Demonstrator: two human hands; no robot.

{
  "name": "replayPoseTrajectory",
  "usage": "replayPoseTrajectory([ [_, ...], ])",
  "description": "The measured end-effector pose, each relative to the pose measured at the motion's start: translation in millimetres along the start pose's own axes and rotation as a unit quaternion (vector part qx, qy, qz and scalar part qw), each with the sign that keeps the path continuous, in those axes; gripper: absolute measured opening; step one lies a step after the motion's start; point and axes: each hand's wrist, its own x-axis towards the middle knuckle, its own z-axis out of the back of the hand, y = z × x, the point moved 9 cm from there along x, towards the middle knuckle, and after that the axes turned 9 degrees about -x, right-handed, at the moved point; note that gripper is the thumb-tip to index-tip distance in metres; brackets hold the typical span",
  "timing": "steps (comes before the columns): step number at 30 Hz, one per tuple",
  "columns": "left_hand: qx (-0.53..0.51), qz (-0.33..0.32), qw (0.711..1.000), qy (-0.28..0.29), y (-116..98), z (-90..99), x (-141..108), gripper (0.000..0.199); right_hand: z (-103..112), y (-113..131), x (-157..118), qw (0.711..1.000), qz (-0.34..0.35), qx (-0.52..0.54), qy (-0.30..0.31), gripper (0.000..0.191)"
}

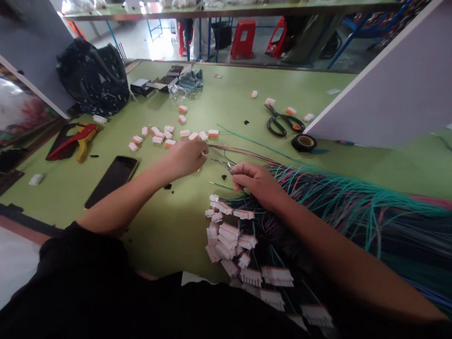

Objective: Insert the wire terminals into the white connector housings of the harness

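My left hand [188, 155] is closed, its fingers curled just in front of the loose white-and-orange connectors [193, 136]. What it pinches, if anything, is hidden. My right hand [258, 182] has thumb and finger pressed together on thin wires [222, 163], whose bare ends point toward my left hand. Beneath and beyond the right forearm spreads a thick bundle of green, pink and dark wires [347, 194]. White connectors [229, 233] fitted on wire ends lie in a pile below my right hand. A single green wire [247, 138] runs above both hands.
Black scissors [280, 121] and a roll of black tape [304, 143] lie at the right, by a white panel [394, 77]. On the left are a phone [112, 180], a red-and-yellow hand tool [83, 140] and a dark patterned bag [92, 78]. Red stools [243, 39] stand beyond the table.
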Motion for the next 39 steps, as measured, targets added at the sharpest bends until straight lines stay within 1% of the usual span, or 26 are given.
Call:
replayPoseTrajectory([
  [1,0.004,0.018,1.0,0.014,13.3,-9.1,7.5,0.029,0.2,0.9,-0.5,1.0,0.0,0.005,0.001,0.009],
  [3,0.008,0.026,0.999,0.032,29.5,-27.0,16.5,0.034,0.4,2.3,-0.9,1.0,0.001,0.003,0.004,0.008],
  [5,0.017,0.028,0.998,0.055,36.5,-41.6,18.7,0.03,0.9,2.5,-0.7,1.0,0.001,-0.014,0.001,0.007],
  [7,0.024,0.027,0.997,0.065,37.1,-47.2,17.0,0.027,1.0,1.3,-0.1,0.999,0.002,-0.035,-0.002,0.007],
  [9,0.028,0.028,0.997,0.062,34.8,-45.9,13.9,0.028,0.3,-0.9,0.9,0.998,0.005,-0.055,-0.005,0.007],
  [13,0.037,0.046,0.997,0.049,31.7,-39.6,4.6,0.04,-3.1,-4.5,2.9,0.994,0.025,-0.109,-0.004,0.014],
  [15,0.03,0.049,0.997,0.048,29.6,-38.6,-1.6,0.042,-4.3,-5.1,3.5,0.991,0.031,-0.133,-0.003,0.013],
  [17,-0.006,0.039,0.998,0.044,25.3,-38.4,-8.7,0.042,-4.6,-4.9,3.6,0.989,0.03,-0.144,-0.002,0.013],
  [19,-0.077,0.023,0.996,0.044,19.5,-39.8,-16.9,0.038,-4.2,-4.1,3.4,0.989,0.025,-0.144,-0.003,0.014],
  [21,-0.163,0.012,0.984,0.07,13.1,-46.9,-26.1,0.032,-3.1,-3.0,3.2,0.989,0.021,-0.146,-0.005,0.015],
  [23,-0.237,0.005,0.964,0.118,5.7,-58.2,-35.9,0.025,-1.9,-2.8,3.1,0.987,0.017,-0.157,-0.009,0.014],
  [25,-0.276,0.0,0.949,0.154,-1.1,-67.1,-44.6,0.021,-1.0,-4.0,3.4,0.985,0.011,-0.17,-0.011,0.013],
  [27,-0.282,-0.005,0.945,0.164,-5.7,-70.7,-50.3,0.019,-0.7,-5.9,3.9,0.985,0.004,-0.173,-0.012,0.012],
  [31,-0.278,-0.014,0.945,0.172,-12.9,-70.0,-56.7,0.019,0.0,-7.9,4.4,0.987,-0.002,-0.16,-0.013,0.008],
  [34,-0.279,-0.032,0.94,0.195,-20.9,-68.2,-60.3,0.018,-2.0,-9.6,3.9,0.994,-0.012,-0.111,0.003,0.004],
  [36,-0.295,-0.038,0.932,0.209,-24.0,-68.1,-61.1,0.015,-3.3,-10.8,3.1,0.997,-0.022,-0.074,0.015,0.006],
  [37,-0.309,-0.03,0.925,0.218,-23.2,-69.8,-60.9,0.014,-3.6,-11.2,2.6,0.998,-0.025,-0.063,0.019,0.007],
  [39,-0.357,0.014,0.902,0.241,-16.3,-77.3,-59.7,0.012,-3.4,-11.2,1.9,0.998,-0.026,-0.055,0.021,0.01],
])
